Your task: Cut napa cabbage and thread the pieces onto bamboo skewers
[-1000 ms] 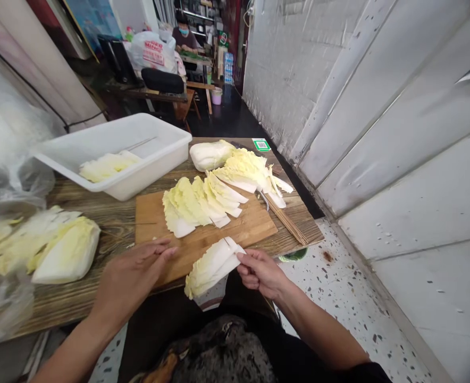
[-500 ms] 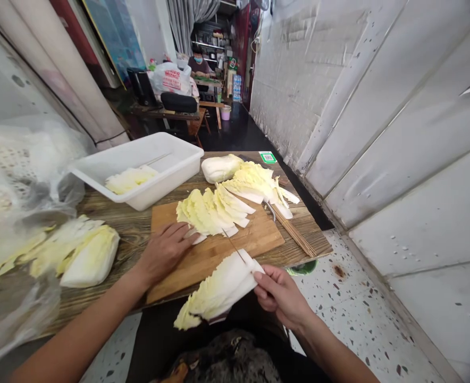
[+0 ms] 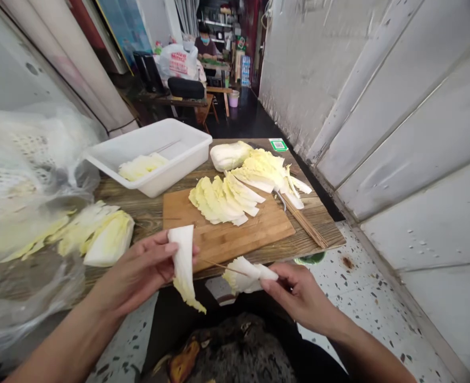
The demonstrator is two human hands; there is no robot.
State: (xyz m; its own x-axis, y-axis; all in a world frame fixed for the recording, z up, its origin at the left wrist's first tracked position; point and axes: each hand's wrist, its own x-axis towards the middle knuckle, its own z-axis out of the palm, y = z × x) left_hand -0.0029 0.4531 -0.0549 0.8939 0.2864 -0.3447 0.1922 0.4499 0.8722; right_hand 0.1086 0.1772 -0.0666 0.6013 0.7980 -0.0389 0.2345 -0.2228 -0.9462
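Off the near edge of the surface (image 3: 139,213), the left hand (image 3: 139,274) pinched a limp, light cabbage leaf (image 3: 184,263) by its stiffer white stem, while the right hand (image 3: 299,295) gripped the skewered leaf (image 3: 245,274) on a thin bamboo skewer (image 3: 219,265), fragile stuff.

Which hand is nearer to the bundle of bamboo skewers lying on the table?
Right. The right hand is just below and left of the bundle of bamboo skewers at the table's right edge; the left hand is far across, past the cutting board.
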